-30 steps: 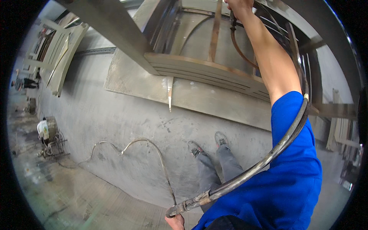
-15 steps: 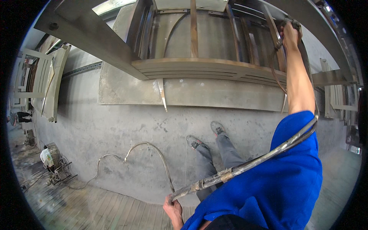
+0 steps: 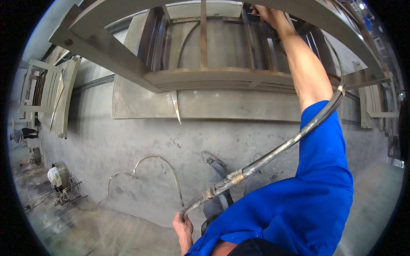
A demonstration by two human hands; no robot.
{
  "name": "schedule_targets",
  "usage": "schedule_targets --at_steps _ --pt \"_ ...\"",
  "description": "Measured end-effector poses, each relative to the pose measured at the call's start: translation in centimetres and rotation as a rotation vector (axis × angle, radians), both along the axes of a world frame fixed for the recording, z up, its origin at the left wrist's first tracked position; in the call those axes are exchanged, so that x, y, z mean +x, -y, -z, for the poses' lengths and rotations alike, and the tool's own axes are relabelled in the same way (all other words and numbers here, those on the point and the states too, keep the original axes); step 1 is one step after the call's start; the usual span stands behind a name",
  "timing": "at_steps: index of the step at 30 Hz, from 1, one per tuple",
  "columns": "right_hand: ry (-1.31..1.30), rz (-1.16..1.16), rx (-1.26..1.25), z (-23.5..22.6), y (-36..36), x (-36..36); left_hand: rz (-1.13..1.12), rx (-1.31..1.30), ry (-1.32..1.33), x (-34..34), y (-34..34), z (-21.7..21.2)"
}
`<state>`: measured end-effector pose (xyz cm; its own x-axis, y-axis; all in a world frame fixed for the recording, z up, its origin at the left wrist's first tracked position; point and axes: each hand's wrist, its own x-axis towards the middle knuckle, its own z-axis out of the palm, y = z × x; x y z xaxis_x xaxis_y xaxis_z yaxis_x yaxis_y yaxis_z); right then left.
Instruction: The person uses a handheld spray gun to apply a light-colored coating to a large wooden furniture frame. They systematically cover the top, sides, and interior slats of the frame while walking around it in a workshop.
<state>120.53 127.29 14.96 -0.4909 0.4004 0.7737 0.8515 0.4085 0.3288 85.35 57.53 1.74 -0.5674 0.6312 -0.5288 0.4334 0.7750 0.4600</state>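
Note:
My left hand [image 3: 183, 232] is closed round a grimy hose [image 3: 273, 155] low in the view. From there the hose slants up across my body to the right arm and arcs on past it. My right arm stretches forward over a grey-brown slatted wooden frame [image 3: 200, 77], a piece of furniture with thin crossbars. Beyond its front rail, at the top edge, my right hand [image 3: 271, 16] has its fingers curled. The upper beam partly hides what they hold, so I cannot make it out.
The frame stands over a flat grey board [image 3: 239, 106] on a stained floor. A thinner hose [image 3: 149, 158] loops across that floor at left. Further left are a drum-shaped machine [image 3: 60, 176], another slatted frame [image 3: 40, 87] and a distant person [image 3: 23, 135].
My right hand has swept left and forward from the frame's right end, and the hose over my arm has swung with it. My left hand still grips the hose, slightly further left and lower.

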Motion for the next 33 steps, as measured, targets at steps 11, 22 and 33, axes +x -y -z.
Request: schedule_targets --at_steps 11,22,33 --pt "-0.764 -0.368 -1.339 -3.7 21.1 13.7 0.074 0.043 -0.092 16.1 5.8 -0.7" --pt "-1.558 -0.206 -1.391 -2.5 42.8 34.1 0.197 0.050 -0.095 32.0 4.9 -6.0" --pt "-1.626 0.089 -0.877 -7.2 47.4 59.8 0.611 0.098 -0.134 42.0 -8.2 -9.0"
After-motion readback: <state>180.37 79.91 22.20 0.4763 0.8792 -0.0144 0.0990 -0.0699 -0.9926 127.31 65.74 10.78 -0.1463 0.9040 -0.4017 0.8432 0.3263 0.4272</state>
